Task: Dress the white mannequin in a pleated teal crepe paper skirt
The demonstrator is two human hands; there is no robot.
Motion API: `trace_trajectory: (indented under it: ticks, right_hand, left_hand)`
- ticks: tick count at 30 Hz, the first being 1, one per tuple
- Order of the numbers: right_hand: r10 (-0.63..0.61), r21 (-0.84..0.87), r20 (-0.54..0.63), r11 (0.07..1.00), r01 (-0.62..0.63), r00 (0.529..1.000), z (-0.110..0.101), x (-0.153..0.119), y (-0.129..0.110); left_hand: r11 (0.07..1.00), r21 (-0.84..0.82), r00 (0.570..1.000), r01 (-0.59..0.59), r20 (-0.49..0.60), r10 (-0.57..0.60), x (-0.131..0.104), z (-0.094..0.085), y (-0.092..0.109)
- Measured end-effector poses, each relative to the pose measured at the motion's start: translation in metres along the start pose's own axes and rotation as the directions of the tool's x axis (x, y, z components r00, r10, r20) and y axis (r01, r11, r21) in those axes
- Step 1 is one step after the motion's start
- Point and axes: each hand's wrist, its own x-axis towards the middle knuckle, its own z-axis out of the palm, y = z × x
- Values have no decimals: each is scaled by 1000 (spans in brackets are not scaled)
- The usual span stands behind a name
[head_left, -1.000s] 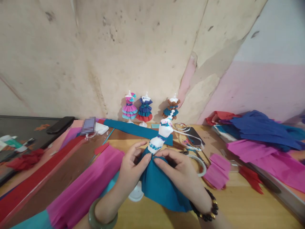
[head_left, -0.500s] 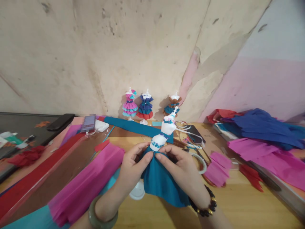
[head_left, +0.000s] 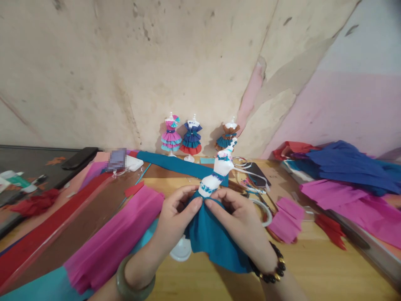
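Note:
A small white mannequin point(head_left: 210, 184) tilts to the right, with teal and blue scraps stuck on its torso. Around its lower end hangs a sheet of teal crepe paper point(head_left: 213, 242), gathered at the top. My left hand point(head_left: 180, 215) pinches the paper's upper edge against the mannequin between thumb and fingers. From the other side, my right hand point(head_left: 233, 215) pinches the same edge, its thumb close to the left one. Both hands' fingertips are partly hidden behind the mannequin and paper. Its round white base point(head_left: 181, 250) shows below my left hand.
Three dressed mini mannequins, including a pink one point(head_left: 171, 136), stand by the wall. Pink crepe paper point(head_left: 115, 238) and a red strip point(head_left: 56, 219) lie left. At right are a tape roll point(head_left: 266, 212), a dark phone point(head_left: 255, 174), pink pieces point(head_left: 287, 219) and a blue paper pile point(head_left: 344, 167).
Both hands keep their pinch on the teal crepe paper, almost unmoved. The mannequin and the paper's lower edge have shifted only very slightly.

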Motion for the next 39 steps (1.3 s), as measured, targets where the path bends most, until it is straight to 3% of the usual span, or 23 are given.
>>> trace_trajectory:
  ticks: [8, 11, 13, 16, 23, 25, 32, 37, 39]
  right_hand:
    - [-61, -202, 16, 977, 63, 998, -1, 0, 7]
    - [-208, -358, -21, 915, 187, 978, -4, -3, 6]
    - [-387, -443, 10, 825, 352, 922, -7, -9, 0]
    - [-537, -473, 201, 679, 561, 819, -6, -18, -11]
    - [-673, -590, 249, 465, 660, 696, 10, -25, -12]
    - [-682, -585, 298, 422, 693, 667, 14, -26, -10]
    - [-634, -568, 446, 344, 748, 631, 29, -30, -4]
    - [-601, -598, 454, 343, 725, 658, 36, -31, 0]
    - [-598, -566, 444, 390, 726, 668, 33, -32, -3]
  left_hand:
    - [992, -47, 993, 117, 5, -117, 4, 1, 6]
    - [964, -125, 971, 234, -11, -237, 7, -1, 7]
    - [943, -178, 956, 282, -29, -291, 9, -4, 8]
    - [928, -233, 948, 291, -59, -313, 12, -7, 9]
    - [916, -271, 942, 298, -73, -328, 12, -6, 8]
    - [911, -294, 943, 290, -75, -325, 11, -5, 9]
    - [904, -325, 943, 278, -84, -321, 11, -5, 15]
    - [922, -261, 941, 284, -110, -321, 10, -4, 14]
    - [938, -216, 947, 270, -115, -299, 10, -6, 12]
